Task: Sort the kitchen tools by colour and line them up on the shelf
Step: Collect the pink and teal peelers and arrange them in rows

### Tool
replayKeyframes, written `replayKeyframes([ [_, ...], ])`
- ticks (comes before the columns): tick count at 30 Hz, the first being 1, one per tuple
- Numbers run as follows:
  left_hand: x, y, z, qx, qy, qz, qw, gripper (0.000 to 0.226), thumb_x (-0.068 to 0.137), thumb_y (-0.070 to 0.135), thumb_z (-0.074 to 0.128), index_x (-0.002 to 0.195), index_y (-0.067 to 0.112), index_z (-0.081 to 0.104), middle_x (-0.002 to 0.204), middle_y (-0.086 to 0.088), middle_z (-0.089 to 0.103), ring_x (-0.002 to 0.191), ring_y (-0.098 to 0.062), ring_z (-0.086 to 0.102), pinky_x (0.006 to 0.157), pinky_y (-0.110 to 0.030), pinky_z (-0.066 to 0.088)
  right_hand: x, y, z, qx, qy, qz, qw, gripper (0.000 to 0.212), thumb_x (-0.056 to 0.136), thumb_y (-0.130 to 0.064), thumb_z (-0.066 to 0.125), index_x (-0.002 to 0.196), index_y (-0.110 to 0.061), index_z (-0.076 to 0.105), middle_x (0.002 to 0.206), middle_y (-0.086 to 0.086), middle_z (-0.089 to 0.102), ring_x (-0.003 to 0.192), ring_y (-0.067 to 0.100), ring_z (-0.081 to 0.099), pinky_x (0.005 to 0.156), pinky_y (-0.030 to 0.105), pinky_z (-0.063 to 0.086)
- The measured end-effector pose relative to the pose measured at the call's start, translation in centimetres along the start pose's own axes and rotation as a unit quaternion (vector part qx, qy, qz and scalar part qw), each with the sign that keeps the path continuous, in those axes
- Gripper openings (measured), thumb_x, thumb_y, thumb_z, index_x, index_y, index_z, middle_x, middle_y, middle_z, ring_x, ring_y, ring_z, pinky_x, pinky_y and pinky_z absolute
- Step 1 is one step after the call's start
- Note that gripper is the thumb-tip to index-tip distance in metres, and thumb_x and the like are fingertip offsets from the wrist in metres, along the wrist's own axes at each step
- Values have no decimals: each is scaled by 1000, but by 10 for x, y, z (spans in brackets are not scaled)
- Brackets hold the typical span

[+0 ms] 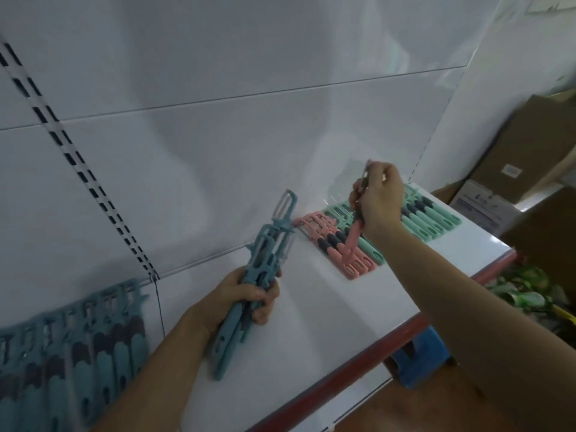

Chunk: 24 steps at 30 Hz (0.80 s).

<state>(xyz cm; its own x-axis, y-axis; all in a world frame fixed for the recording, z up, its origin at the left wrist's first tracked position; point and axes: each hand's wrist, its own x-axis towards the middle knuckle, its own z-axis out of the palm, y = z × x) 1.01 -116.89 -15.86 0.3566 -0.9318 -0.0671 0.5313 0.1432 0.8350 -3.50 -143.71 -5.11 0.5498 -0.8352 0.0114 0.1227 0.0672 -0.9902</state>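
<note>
Blue peelers (249, 275), pink peelers (330, 244) (grey grips), mint peelers (430, 222).

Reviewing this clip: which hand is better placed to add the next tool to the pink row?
Right. The right hand holds a pink peeler just above the pink row, while the left hand grips a bundle of blue peelers, further from that row.

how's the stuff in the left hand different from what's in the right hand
The left hand grips a bundle of several blue tools; the right hand holds one pink tool. The blue tools are over the bare shelf; the pink tool hangs above the pink row. Both point head-up, same peeler design.
</note>
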Motion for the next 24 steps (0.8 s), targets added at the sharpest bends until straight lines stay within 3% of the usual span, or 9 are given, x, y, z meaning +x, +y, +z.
replayKeyframes([
  [4,11,-3,7,-4,82,73,994,50,71,8,69,117,1,50,78,-12,49,51,-19,47,52,-29,43,-40,53,23,-78,-175,128,973,14,109,-12,41,108,-2,52,69,8,60,48,16,52,47,30,47],
  [7,19,-5,15,-10,93,95,991,46,71,9,67,114,3,52,78,-10,50,51,-18,48,53,-28,44,-53,84,33,-268,-295,15,917,20,104,-15,52,118,-6,63,90,9,70,66,14,65,64,35,57],
  [9,20,-4,17,4,99,99,990,48,70,11,67,114,3,51,77,-9,51,51,-19,48,53,-28,44,-57,89,33,-397,-293,-87,866,33,101,-24,58,133,-14,62,111,4,72,91,15,69,86,39,57],
  [11,19,-4,15,24,107,102,989,49,70,13,68,114,2,51,78,-8,52,52,-19,49,53,-28,44,-63,87,27,-442,-263,-164,842,38,100,-33,59,136,-20,58,126,1,64,107,17,62,94,40,54],
  [13,18,-5,14,41,111,115,986,46,72,14,67,113,1,52,78,-9,52,53,-19,49,53,-29,45,-75,83,15,-470,-241,-200,825,33,94,-41,65,121,-25,59,123,-3,58,107,17,57,88,38,53],
  [16,19,-6,16,49,107,125,985,47,75,13,66,118,0,51,79,-9,52,54,-20,49,54,-29,46,-96,84,5,-539,-276,-165,779,25,87,-44,67,95,-22,58,97,-6,57,84,17,57,65,30,47],
  [18,18,-7,17,49,104,130,985,46,76,13,65,118,0,52,79,-8,52,55,-19,49,54,-29,46,-102,88,5,-531,-277,-156,785,19,87,-40,65,88,-21,61,87,-5,62,77,19,60,59,31,47],
  [21,16,-7,16,43,119,129,984,44,73,14,66,113,3,53,78,-8,52,54,-19,50,55,-29,45,-100,88,3,-521,-269,-144,797,12,88,-34,64,95,-24,64,89,-5,69,80,17,65,67,36,57],
  [24,17,-7,14,40,127,125,983,41,72,14,67,110,4,52,78,-8,52,54,-19,51,54,-29,46,-99,88,-4,-536,-243,-129,798,23,90,-38,63,106,-22,64,96,-4,68,84,18,64,70,35,57],
])
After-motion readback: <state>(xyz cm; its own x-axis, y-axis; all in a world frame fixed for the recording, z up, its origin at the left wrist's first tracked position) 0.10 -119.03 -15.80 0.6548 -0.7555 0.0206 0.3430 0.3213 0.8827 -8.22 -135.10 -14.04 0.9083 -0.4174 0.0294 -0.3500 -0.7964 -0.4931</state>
